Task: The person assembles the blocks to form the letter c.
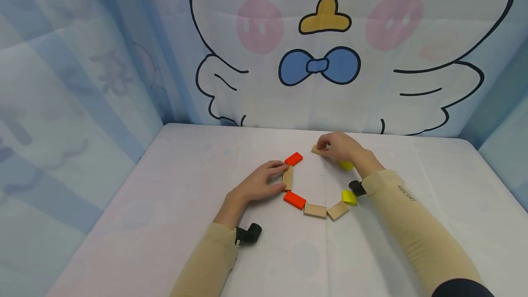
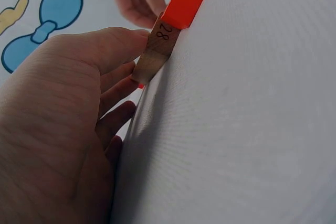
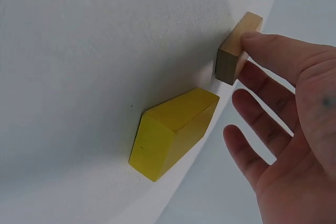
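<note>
Several plain wooden, red and yellow blocks form an open ring on the white table. My left hand (image 1: 261,181) is at the ring's left side, with thumb and a finger at the two ends of a plain wooden block (image 1: 288,178). Its side bears the number 28 in the left wrist view. A red block (image 1: 294,158) lies beyond it and another red block (image 1: 294,200) lies at its near end. At the far side, my right hand (image 1: 340,146) pinches a plain wooden block (image 3: 240,45) between thumb and index finger, other fingers spread. Close by sits a yellow block (image 3: 168,135).
Two wooden blocks, one in front (image 1: 315,211) and one angled (image 1: 338,210), continue the ring's near side to a yellow block (image 1: 349,197) under my right forearm. The white table (image 1: 165,223) ends at a cartoon-printed curtain (image 1: 321,104).
</note>
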